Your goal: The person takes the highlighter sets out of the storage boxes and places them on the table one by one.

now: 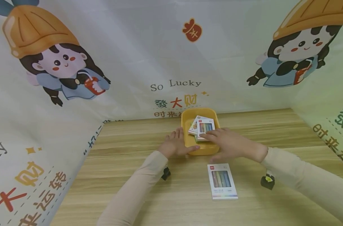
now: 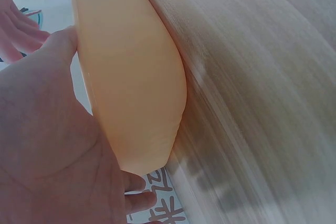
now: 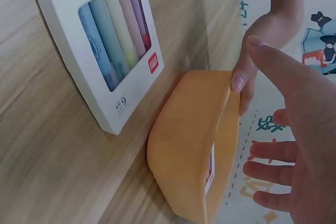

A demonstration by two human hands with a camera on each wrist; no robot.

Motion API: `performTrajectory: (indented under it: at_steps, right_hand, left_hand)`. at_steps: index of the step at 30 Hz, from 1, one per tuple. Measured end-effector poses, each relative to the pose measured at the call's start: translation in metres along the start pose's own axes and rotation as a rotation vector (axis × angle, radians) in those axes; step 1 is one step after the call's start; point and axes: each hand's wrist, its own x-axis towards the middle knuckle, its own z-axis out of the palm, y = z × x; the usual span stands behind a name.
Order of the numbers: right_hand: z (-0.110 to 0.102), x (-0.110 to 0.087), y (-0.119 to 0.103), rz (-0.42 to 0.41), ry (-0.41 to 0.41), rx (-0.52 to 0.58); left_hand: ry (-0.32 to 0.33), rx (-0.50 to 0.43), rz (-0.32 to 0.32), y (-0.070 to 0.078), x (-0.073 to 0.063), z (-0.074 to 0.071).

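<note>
Left hand [image 1: 175, 145], fingers straight, against yellow basket [image 1: 185, 117]; right hand [image 1: 234, 143], fingers spread, empty. Stacked boxes [image 1: 206, 127] may slide, lying askew.

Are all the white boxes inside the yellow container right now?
No, one white box lies on the wooden table, outside the yellow container.
</note>
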Motion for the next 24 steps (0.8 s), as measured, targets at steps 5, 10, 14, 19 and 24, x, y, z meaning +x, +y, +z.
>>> performTrajectory:
  at_steps: [5,10,14,19,24]
  right_hand:
    - [0.000,0.007,0.008,-0.006,0.008,-0.027]
    - [0.002,0.012,0.015,0.006,0.011,-0.017]
    - [0.004,0.014,0.019,0.030,0.005,0.017]
    - [0.005,0.017,0.022,0.068,-0.016,0.061]
    - [0.007,0.024,0.029,0.084,-0.025,0.044]
  left_hand:
    - [0.007,0.003,0.004,-0.001,0.000,0.001]
    - [0.016,-0.003,0.012,-0.001,-0.001,0.001]
    - [0.015,-0.013,0.010,-0.001,-0.002,0.001]
    - [0.008,-0.014,0.011,-0.001,-0.003,-0.001]
    - [0.005,-0.002,0.015,-0.001,-0.002,0.000]
